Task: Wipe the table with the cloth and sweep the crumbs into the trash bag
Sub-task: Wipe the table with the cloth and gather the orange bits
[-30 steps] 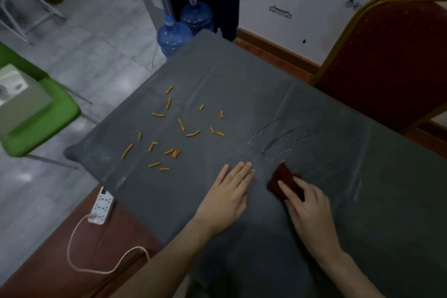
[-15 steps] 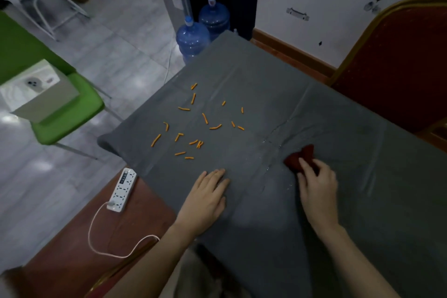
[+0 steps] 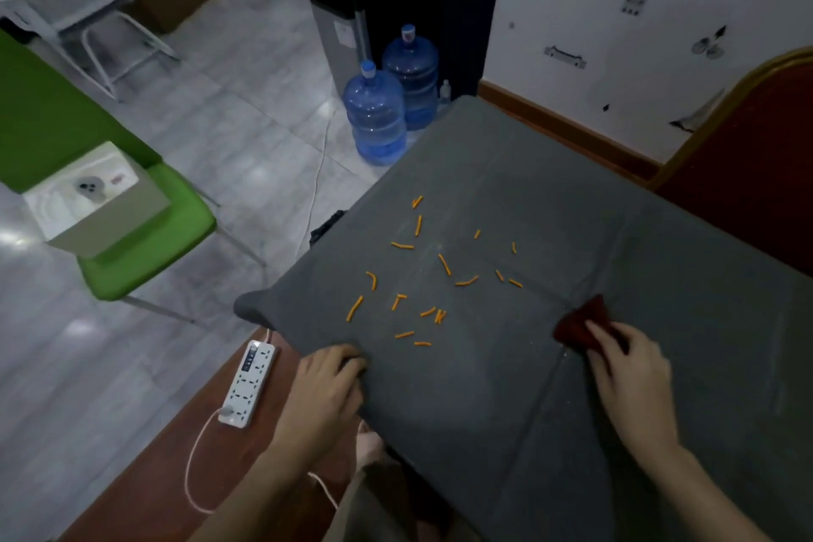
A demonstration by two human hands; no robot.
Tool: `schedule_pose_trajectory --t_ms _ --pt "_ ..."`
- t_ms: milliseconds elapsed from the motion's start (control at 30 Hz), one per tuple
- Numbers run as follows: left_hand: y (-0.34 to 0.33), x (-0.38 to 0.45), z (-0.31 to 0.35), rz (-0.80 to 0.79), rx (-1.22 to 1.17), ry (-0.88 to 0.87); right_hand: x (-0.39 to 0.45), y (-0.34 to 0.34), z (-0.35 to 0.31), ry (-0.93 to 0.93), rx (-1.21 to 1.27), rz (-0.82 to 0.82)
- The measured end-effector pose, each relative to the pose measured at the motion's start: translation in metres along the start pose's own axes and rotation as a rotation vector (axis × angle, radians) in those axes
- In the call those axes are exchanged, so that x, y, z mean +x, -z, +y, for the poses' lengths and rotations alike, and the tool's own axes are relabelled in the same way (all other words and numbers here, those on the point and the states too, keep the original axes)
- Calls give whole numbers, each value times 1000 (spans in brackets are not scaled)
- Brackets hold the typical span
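A table (image 3: 550,198) covered in grey fabric fills the right half of the view. Several small orange crumbs (image 3: 444,264) lie scattered on its left part. My right hand (image 3: 629,370) presses a dark red cloth (image 3: 580,323) flat on the table, to the right of the crumbs. My left hand (image 3: 327,383) sits at the table's near left edge, fingers curled on the grey fabric there, just below the crumbs. No trash bag is in sight.
A white power strip (image 3: 248,383) with its cord lies on a brown surface left of the table. Two blue water bottles (image 3: 378,119) stand on the floor beyond the far corner. A green chair (image 3: 132,242) holds a white box (image 3: 99,198). A red chair (image 3: 756,172) stands at right.
My left hand has slid back left to the table's near edge and curled its fingers. My right hand has pushed the red cloth away from me and to the right.
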State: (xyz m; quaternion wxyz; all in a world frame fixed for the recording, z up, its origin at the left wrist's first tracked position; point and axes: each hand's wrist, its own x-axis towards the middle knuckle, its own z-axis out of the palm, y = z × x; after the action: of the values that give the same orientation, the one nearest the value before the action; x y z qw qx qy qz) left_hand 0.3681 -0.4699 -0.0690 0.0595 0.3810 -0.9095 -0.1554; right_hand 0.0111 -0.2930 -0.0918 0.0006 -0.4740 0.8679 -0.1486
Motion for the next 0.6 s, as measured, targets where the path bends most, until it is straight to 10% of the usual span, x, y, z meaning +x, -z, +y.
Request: schedule_pose_trajectory --t_ms 333,600 --pt "7 113 -86 11 14 -64 94 -38 -64 -425 44 212" --pt "-6 118 -98 45 1 -132 105 -61 -143 -396 117 166"
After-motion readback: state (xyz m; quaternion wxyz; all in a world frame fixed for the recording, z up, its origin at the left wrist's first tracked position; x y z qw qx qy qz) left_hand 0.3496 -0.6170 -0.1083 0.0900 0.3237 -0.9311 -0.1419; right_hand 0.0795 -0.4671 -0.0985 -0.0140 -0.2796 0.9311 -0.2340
